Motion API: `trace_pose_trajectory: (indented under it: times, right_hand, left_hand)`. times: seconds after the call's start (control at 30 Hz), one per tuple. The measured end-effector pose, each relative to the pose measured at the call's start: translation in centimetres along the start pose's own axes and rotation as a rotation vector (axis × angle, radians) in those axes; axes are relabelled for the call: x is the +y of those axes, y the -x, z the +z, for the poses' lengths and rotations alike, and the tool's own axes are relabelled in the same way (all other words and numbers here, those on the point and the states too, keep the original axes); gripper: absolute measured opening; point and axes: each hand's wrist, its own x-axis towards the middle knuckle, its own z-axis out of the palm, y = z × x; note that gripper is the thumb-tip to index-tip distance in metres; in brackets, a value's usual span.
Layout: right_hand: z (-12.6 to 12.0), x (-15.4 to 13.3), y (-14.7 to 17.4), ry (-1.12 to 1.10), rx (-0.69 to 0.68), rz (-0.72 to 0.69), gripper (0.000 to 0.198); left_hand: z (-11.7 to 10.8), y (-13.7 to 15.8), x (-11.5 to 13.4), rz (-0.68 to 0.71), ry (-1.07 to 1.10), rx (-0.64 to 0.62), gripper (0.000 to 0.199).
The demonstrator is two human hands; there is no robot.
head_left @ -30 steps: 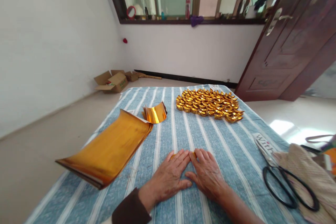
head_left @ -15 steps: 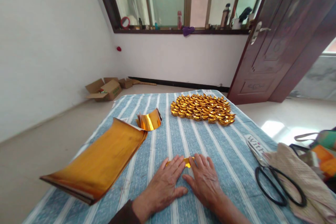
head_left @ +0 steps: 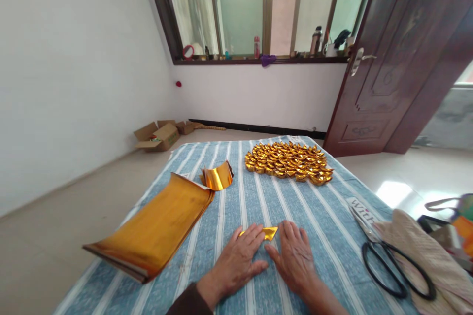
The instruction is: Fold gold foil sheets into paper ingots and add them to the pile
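Observation:
A small folded piece of gold foil paper (head_left: pixel 271 233) lies flat on the striped cloth (head_left: pixel 244 197), its right end pointed. My left hand (head_left: pixel 240 256) rests flat over its left part, fingers stretched out. Just right of the pointed end, my right hand (head_left: pixel 294 255) lies palm down with its fingers extended, apart from the paper. To the left is a stack of large gold sheets (head_left: pixel 158 229), with a curved bundle of smaller gold paper (head_left: pixel 219 177) at its far end. Many folded gold ingots (head_left: pixel 288 161) stand in rows at the back.
Black-handled scissors (head_left: pixel 384 256) lie at the right beside a beige cloth (head_left: pixel 424 251). Beyond the table are an open cardboard box (head_left: pixel 160 137), a window sill (head_left: pixel 236 60) with bottles, and a dark red door (head_left: pixel 384 69).
My right hand has shifted right, off the foil paper, uncovering its pointed end. My left hand stays on the paper. The camera view has tilted up slightly.

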Motion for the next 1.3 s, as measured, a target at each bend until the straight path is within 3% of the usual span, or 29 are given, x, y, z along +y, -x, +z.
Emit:
trace_pose_trajectory:
  times: [0.33, 0.63, 0.73, 0.93, 1.03, 1.1, 1.2, 1.3]
  right_hand:
    - [-0.9, 0.9, 0.1, -0.162, 0.037, -0.128, 0.038]
    - [-2.4, 0.8, -0.8, -0.303, -0.111, -0.357, 0.017]
    - [-2.7, 1.0, -1.5, -0.314, -0.161, -0.399, 0.011]
    - [-2.8, 1.8, -3.0, -0.39, -0.225, -0.426, 0.028]
    - [-3.0, 2.1, -4.1, -0.498, -0.274, -0.327, 0.031]
    - [-3.3, 2.1, -5.1, -0.634, -0.352, -0.19, 0.032]
    - [-3.7, 2.1, -6.8, -0.92, -0.554, 0.063, 0.034]
    - [-3.7, 1.5, -8.3, -1.195, -0.624, 0.266, 0.037]
  left_hand:
    - [0.9, 0.5, 1.4, -0.039, -0.01, 0.129, 0.045]
    - [1.6, 1.0, 1.6, 0.09, -0.045, 0.34, 0.027]
    - [1.4, 0.6, 1.3, 0.121, -0.048, 0.352, 0.028]
    - [0.8, -0.3, 0.9, 0.08, 0.066, 0.298, 0.029]
    - [-0.3, -0.8, 0.6, 0.0, 0.297, 0.27, 0.031]
    - [-1.5, -1.0, 0.2, -0.123, 0.576, 0.261, 0.027]
    - [-3.3, -0.7, -0.9, -0.288, 1.058, 0.229, 0.05]
    - [-4.2, -0.2, -2.1, -0.302, 1.493, 0.259, 0.063]
